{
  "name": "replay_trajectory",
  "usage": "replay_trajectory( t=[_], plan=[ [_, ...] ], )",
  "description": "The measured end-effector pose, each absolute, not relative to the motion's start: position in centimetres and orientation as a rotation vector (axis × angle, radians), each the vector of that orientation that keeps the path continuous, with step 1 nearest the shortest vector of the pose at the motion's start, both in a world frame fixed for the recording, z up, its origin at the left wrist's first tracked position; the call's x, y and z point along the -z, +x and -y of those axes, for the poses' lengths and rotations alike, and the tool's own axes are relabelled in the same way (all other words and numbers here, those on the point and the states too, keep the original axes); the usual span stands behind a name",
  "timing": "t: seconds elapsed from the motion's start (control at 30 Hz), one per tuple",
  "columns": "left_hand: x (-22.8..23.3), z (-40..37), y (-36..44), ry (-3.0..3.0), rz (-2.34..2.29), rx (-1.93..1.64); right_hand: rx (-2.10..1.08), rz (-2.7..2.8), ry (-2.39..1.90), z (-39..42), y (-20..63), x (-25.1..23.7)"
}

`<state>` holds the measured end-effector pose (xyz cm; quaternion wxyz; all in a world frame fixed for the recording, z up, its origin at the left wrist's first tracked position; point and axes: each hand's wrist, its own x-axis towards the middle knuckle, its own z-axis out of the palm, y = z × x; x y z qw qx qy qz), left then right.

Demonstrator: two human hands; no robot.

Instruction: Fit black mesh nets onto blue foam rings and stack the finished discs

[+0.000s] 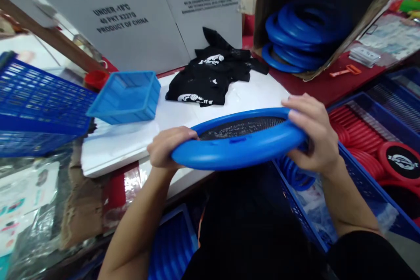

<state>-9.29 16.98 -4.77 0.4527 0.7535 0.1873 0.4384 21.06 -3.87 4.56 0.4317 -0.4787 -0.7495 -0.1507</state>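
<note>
White work surface [249, 92], cluttered, with cardboard cartons standing behind it. Entries near to far.

Nearest: 2 bare forearms rise from the bottom edge. Left hand [166, 146] is closed on the near-left rim of a blue ring [239, 151] with a black mesh centre; fingers curl over the top of the rim. Right hand [311, 133] is closed on the right rim, fingers wrapped over the top, thumb not visible. The ring sits between the 2 hands, lifted just above the near table edge and lying almost flat, far rim slightly raised. Its widest span runs left-right across the view. Both hands are in contact; neither is nearer than the other.

Below and right of the ring: a blue crate [377, 113] holding red rings [354, 140]; 1 red disc with a black printed centre lies at the far right.

Mid-distance: a small blue basket [126, 96] sits left on the surface, a larger blue mesh crate [36, 100] beside it. Black printed fabric [210, 74] lies bunched in the centre.

Farthest: a stack of blue rings [295, 35] inside an open carton, top right.
</note>
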Motion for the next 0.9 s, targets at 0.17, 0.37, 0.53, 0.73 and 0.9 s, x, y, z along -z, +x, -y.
replay_trajectory(
  t=[0.17,0.37,0.53,0.73,0.9],
  plan=[
    [1.8,-14.7,-7.4,2.351,-0.062,-1.362,0.601,2.155,-1.265,6.5,17.0,-7.0],
    [0.1,-12.0,-6.0,2.569,0.233,-1.440,0.691,2.227,-1.344,7.2,14.3,-7.6],
    [-1.8,-7.8,-5.7,2.667,0.006,-1.418,0.730,2.213,-1.320,7.7,14.5,-7.7],
    [-4.6,-6.0,-5.0,2.703,-0.186,-1.292,0.630,2.018,-1.308,7.3,16.0,-7.1],
    [-4.4,-8.5,-5.3,2.603,-0.057,-1.210,0.487,1.847,-1.246,6.7,19.2,-4.9]
  ],
)
